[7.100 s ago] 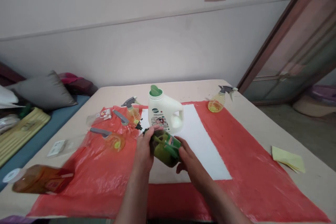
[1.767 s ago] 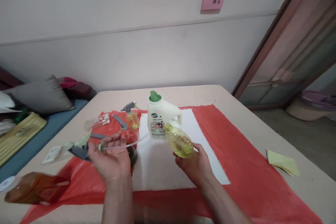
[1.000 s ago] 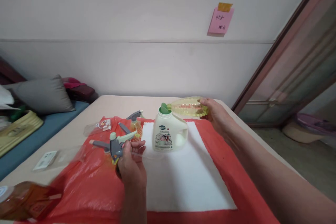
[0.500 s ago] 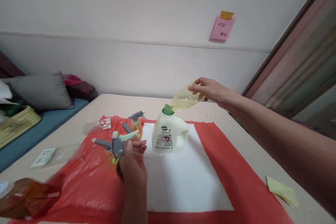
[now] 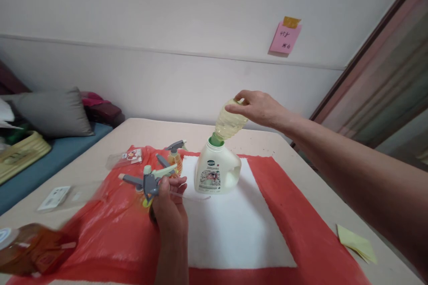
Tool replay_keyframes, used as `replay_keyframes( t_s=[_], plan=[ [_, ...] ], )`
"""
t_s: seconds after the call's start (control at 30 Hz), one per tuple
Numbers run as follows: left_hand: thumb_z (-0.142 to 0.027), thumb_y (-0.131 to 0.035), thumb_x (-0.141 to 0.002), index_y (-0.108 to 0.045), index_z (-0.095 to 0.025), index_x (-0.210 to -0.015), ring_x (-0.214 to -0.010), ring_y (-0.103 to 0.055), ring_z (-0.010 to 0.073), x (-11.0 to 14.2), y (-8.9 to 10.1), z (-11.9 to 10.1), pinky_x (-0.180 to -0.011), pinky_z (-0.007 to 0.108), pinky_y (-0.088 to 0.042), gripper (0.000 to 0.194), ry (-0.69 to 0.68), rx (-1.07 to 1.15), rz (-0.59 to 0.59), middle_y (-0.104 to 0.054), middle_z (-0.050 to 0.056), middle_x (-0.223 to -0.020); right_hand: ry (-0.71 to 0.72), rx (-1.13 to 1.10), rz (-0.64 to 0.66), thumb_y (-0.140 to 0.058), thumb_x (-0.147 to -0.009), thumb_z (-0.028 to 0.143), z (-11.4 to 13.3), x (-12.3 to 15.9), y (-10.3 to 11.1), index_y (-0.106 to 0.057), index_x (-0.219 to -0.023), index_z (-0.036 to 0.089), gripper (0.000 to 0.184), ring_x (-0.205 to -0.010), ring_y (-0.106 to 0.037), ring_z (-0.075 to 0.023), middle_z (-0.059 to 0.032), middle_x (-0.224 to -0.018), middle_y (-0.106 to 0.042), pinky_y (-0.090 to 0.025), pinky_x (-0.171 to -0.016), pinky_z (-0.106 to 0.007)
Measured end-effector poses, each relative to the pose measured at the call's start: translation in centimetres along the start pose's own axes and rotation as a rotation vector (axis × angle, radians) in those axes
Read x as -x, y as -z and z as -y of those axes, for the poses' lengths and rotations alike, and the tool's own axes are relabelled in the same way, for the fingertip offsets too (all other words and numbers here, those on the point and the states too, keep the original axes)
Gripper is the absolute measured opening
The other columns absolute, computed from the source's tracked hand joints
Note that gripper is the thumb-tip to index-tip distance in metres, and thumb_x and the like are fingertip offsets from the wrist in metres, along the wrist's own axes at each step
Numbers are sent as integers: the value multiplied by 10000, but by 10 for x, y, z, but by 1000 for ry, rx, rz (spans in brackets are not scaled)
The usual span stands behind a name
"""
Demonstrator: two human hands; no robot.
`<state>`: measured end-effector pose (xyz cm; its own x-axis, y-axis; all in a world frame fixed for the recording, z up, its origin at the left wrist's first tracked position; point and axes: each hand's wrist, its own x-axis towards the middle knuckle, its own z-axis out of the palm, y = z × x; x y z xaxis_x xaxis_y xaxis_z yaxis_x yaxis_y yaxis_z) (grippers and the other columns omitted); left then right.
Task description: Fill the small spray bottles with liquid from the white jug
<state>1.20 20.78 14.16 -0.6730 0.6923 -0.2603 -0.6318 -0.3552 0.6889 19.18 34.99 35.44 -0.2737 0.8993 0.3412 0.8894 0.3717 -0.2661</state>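
My right hand [image 5: 256, 109] is closed round the base of a yellow-green transparent bottle [image 5: 229, 124], held upside down with its neck in the green mouth of a white jug [image 5: 217, 170]. The jug stands upright on a white sheet [image 5: 237, 227]. My left hand [image 5: 169, 210] is closed on a grey and green trigger sprayer head [image 5: 150, 182] with a thin clear tube trailing to the right, held low over the red plastic sheet [image 5: 117, 227].
Several spray bottles and sprayer heads [image 5: 173, 155] lie behind my left hand. An orange bottle [image 5: 33, 249] lies at the near left. Small packets [image 5: 55, 193] sit on the beige table [image 5: 150, 131]; yellow paper [image 5: 356, 242] at right. Cushion [image 5: 53, 113] and bench on the left.
My right hand has tipped the yellow-green bottle from slanted to nearly straight upside down over the jug's mouth. My left hand has kept the sprayer head almost still.
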Motion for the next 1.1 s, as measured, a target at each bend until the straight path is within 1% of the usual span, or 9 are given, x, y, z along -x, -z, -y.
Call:
replay_keyframes(
  t_s=[0.4,0.53,0.63,0.7,0.77,0.83,0.9,1.0,1.1],
  plan=[
    [-433,-688,-761,-618,-175,-643,-713,-666,144,0,-1,1,-680,256,-516,293,-10,-16,15,-691,19,-660,-22,-100,-173,-577,-794,613,-1,10,-2,-712,-1107,205,531,-928,-614,-275,-101,-1029,-699,-459,-796,-420],
    [-429,-686,-764,-612,-176,-644,-726,-666,145,1,-1,1,-692,259,-514,290,-3,-16,8,-687,14,-661,-60,-197,-242,-588,-794,628,-17,20,-5,-716,-1063,210,514,-899,-626,-266,-102,-1017,-707,-460,-799,-417],
    [-430,-682,-766,-605,-177,-645,-734,-665,148,1,-2,1,-697,263,-510,292,3,-21,4,-688,16,-663,-139,-376,-289,-610,-784,663,-38,40,-14,-696,-1027,215,517,-810,-637,-242,-100,-982,-715,-476,-729,-385],
    [-435,-679,-770,-602,-178,-649,-735,-664,148,1,-3,2,-698,265,-508,294,-3,-21,10,-684,13,-664,-253,-610,-315,-636,-775,657,-52,64,-30,-678,-968,220,479,-744,-639,-221,-89,-962,-717,-478,-646,-347],
    [-446,-671,-778,-599,-178,-655,-744,-666,147,2,-3,4,-702,266,-506,304,-9,-22,29,-683,11,-677,-423,-966,-294,-675,-763,624,-61,95,-54,-665,-936,230,431,-728,-654,-210,-80,-987,-715,-474,-581,-314],
    [-465,-661,-790,-594,-178,-661,-756,-670,148,3,-4,5,-706,268,-506,322,-7,-27,37,-685,14,-695,-576,-1369,-132,-661,-786,589,-66,131,-83,-663,-950,252,375,-774,-679,-223,-86,-1002,-718,-494,-568,-308],
    [-498,-642,-803,-585,-178,-659,-750,-674,152,4,-4,6,-705,274,-508,355,19,-24,14,-685,22,-694,-723,-1644,-22,-652,-786,580,-67,166,-114,-670,-950,262,358,-700,-674,-209,-75,-941,-728,-490,-525,-295],
    [-568,-590,-823,-572,-182,-640,-723,-676,168,3,-4,5,-691,291,-516,428,77,14,-40,-674,36,-660,-862,-1850,-42,-675,-763,545,-68,207,-150,-699,-963,276,336,-642,-655,-179,-48,-914,-739,-476,-491,-261],
    [-594,-550,-843,-567,-193,-618,-715,-672,175,3,-5,2,-686,302,-527,460,95,36,-72,-670,40,-658,-912,-1850,-150,-700,-745,512,-73,227,-169,-728,-920,267,303,-671,-639,-159,-30,-896,-736,-478,-503,-237]
  ],
)
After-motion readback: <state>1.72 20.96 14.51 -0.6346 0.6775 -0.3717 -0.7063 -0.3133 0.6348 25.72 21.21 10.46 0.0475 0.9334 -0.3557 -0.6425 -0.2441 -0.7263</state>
